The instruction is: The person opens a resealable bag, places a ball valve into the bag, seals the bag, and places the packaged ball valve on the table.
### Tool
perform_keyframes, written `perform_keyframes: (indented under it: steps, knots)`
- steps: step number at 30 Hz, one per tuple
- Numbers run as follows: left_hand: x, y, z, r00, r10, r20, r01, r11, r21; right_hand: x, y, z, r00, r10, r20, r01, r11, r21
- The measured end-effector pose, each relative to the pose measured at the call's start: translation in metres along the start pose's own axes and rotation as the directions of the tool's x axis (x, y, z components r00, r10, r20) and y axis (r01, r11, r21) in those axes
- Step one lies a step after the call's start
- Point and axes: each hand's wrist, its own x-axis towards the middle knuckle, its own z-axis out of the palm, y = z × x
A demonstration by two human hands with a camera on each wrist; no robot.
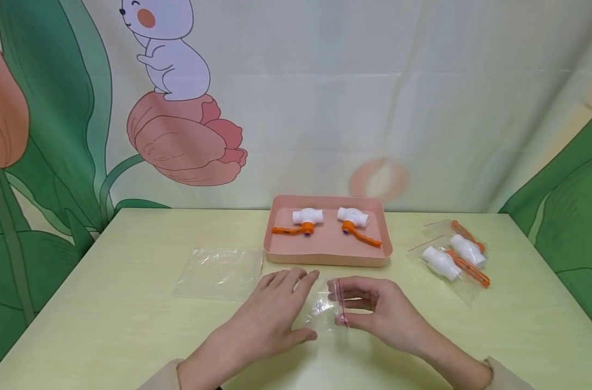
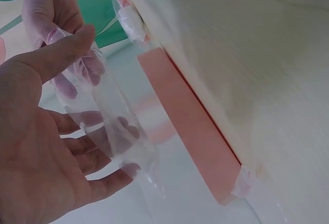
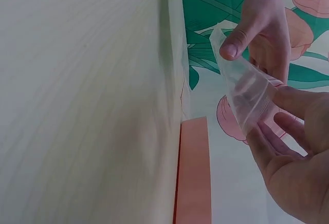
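Observation:
A clear zip bag (image 1: 322, 306) with a red strip along its mouth is held up above the table between the two hands. My right hand (image 1: 381, 309) grips it at the red-striped mouth, thumb on the near side and fingers on the far side. At the other end of the bag, my left hand (image 1: 271, 314) has its thumb and fingers spread apart. In the left wrist view, some fingers of the left hand (image 2: 56, 147) show through the clear film (image 2: 113, 116). No solid item shows inside the bag.
Behind the hands, a pink tray (image 1: 325, 260) holds two white valves (image 1: 308, 216) with orange handles. Another clear bag (image 1: 218, 273) lies flat at the left. Two bagged valves (image 1: 442, 264) lie at the right. A printed curtain (image 1: 301, 135) hangs along the table's back edge.

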Motion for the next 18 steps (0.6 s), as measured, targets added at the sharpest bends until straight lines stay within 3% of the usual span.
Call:
perform_keyframes:
  steps: [9,18]
  knots:
    - [-0.001,-0.007,-0.002,0.998,-0.025,0.059,0.029,0.998,-0.063,-0.001,0.0,-0.006,0.999,-0.047,0.002,0.047,0.994,-0.098]
    - [-0.001,-0.014,-0.002,0.998,-0.03,0.054,0.035,0.995,-0.096,0.001,0.003,-0.009,0.995,-0.095,0.023,0.097,0.987,-0.127]
